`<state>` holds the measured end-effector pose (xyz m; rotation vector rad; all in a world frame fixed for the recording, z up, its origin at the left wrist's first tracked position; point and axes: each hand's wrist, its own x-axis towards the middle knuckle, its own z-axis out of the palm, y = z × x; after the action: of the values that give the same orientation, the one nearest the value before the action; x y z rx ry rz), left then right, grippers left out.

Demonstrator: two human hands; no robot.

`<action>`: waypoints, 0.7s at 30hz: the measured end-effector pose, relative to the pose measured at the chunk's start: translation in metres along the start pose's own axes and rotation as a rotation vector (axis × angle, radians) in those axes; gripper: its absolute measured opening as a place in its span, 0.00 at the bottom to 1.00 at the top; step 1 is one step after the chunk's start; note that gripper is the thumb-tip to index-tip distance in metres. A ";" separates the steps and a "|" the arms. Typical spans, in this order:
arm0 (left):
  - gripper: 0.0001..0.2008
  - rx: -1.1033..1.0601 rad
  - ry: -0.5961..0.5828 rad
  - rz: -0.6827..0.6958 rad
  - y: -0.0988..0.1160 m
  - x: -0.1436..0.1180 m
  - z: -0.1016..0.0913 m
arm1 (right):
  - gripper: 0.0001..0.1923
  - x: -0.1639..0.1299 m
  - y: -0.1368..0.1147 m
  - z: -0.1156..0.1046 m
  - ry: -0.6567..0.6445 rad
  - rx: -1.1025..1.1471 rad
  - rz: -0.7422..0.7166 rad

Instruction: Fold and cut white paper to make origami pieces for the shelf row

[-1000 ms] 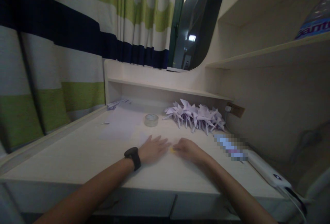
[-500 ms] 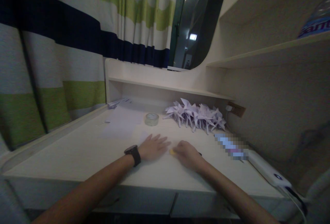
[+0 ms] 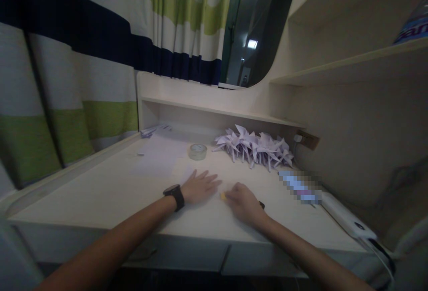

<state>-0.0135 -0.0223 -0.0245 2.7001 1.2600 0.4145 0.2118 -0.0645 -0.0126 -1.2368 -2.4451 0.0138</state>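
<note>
Curtain (image 3: 67, 72) at the 9 o'clock side of the desk (image 3: 110, 193), striped white, navy and green; loose paper sheet (image 3: 157, 159) lying flat toward 11 o'clock. Left hand (image 3: 199, 187) flat on the desk, palm down, fingers spread wide and pointing toward 1 o'clock, holding nothing; black watch (image 3: 174, 195) on its wrist. Tape roll (image 3: 197, 151) at 12 o'clock from that hand, well apart, lying flat, clear. Yellow piece (image 3: 223, 197) small, bright yellow, only a sliver showing; lies on the desk between the two hands, touching the right fingertips, just beside the left ones; its shape cannot be told. Right hand (image 3: 244, 201) curled, knuckles up, fingers drawn narrow onto the yellow piece, pinching or pressing it; which of the two cannot be told; a dark object (image 3: 261, 204) shows at its 3 o'clock edge. Paper pinwheels (image 3: 256, 147), pale lilac, heaped at 1 o'clock under the shelf (image 3: 217, 111). Power strip (image 3: 346, 219), white, at 3 o'clock along the desk edge.
</note>
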 end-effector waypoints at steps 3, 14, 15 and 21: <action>0.24 -0.008 0.011 -0.013 0.000 0.000 0.001 | 0.13 -0.005 -0.007 -0.002 0.025 -0.031 0.032; 0.28 0.048 -0.003 -0.022 0.000 -0.002 -0.011 | 0.10 -0.004 -0.008 -0.003 0.017 -0.059 0.022; 0.29 0.076 0.008 -0.030 -0.002 -0.004 -0.014 | 0.11 -0.004 -0.008 -0.002 0.021 -0.063 0.025; 0.30 0.135 -0.008 -0.125 -0.010 -0.017 -0.017 | 0.09 -0.002 -0.004 -0.002 0.013 -0.023 -0.007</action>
<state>-0.0365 -0.0293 -0.0136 2.7073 1.4957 0.3142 0.2106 -0.0683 -0.0109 -1.2343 -2.4449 -0.0249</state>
